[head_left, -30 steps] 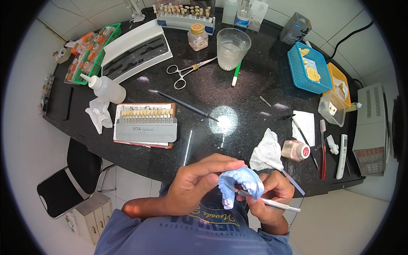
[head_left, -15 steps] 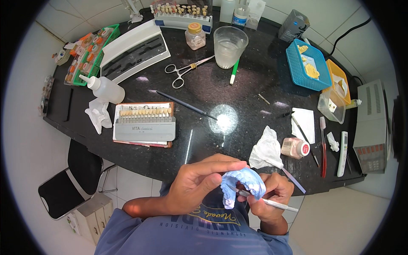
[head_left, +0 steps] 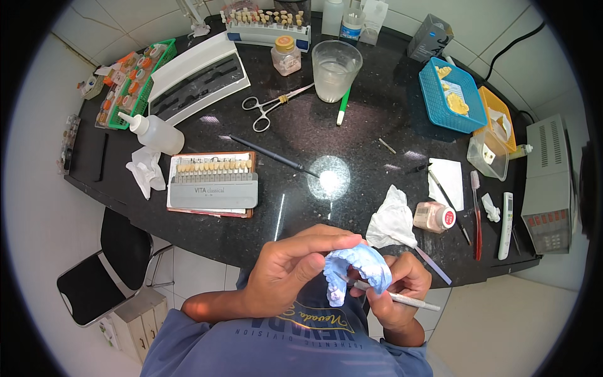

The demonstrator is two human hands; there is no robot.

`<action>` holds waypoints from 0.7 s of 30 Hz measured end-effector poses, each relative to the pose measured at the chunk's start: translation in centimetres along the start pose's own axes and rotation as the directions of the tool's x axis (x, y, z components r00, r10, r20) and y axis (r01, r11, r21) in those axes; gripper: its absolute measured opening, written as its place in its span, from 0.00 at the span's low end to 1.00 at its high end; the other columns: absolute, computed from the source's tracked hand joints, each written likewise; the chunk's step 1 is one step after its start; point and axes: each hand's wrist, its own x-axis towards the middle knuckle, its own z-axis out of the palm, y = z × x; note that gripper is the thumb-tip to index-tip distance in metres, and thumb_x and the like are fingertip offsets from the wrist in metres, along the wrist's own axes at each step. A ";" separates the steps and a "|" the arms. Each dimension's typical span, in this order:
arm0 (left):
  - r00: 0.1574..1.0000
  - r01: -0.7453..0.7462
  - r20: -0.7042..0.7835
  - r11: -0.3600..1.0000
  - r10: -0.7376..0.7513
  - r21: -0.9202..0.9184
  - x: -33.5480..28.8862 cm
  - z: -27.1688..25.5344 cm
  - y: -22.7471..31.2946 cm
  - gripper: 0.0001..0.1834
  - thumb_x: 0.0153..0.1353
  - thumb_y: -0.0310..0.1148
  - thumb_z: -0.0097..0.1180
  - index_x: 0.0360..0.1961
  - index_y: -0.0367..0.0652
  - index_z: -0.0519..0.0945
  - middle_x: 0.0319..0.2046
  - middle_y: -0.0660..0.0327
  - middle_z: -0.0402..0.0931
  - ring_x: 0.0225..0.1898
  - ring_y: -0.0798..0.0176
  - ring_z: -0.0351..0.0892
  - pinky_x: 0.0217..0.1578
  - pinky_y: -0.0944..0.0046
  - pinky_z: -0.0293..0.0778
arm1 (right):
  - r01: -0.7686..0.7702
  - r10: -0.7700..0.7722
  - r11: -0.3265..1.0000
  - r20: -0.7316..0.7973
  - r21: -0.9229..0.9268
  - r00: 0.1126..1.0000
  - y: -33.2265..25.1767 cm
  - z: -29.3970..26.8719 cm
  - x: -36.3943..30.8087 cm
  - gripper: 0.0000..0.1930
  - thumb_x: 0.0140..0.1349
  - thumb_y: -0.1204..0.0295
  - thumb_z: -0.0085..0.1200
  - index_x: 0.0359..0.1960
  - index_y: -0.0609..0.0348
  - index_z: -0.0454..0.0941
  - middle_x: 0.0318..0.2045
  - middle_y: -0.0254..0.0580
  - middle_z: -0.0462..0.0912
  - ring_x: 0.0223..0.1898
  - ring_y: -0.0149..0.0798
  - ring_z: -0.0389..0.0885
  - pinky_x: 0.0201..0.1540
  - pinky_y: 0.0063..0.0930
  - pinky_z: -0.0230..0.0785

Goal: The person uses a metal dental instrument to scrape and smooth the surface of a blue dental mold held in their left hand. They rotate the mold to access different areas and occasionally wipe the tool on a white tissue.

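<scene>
Pale-blue, horseshoe-shaped dental model (head_left: 367,259) sits in our hands, just off the bench's (head_left: 352,204) near edge. Our left hand (head_left: 282,270) has its fingers stretched over the model's upper left side, thumb parted from forefinger, both touching it. The fingers of our right hand (head_left: 402,286) are closed around a slim silver metal tool (head_left: 413,302), its far end inside the arch, while the thumb meets the model's right side. Near the bench's near edge we see a crumpled white tissue (head_left: 388,220) beside a squarish clear jar with pinkish contents (head_left: 429,216); a clear cup of cloudy liquid (head_left: 336,70) stands toward the far edge
</scene>
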 end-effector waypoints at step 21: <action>1.000 0.008 0.017 1.000 -0.008 0.001 0.2 0.0 -0.1 0.24 0.73 0.42 0.49 0.58 0.32 0.77 0.56 0.40 0.74 0.59 0.50 0.76 0.59 0.54 0.73 | 0.018 -0.018 0.999 -0.012 -0.048 1.000 0.0 -0.1 0.3 0.12 0.60 0.74 0.66 0.29 0.64 0.74 0.27 0.52 0.86 0.31 0.34 0.87 0.27 0.21 0.77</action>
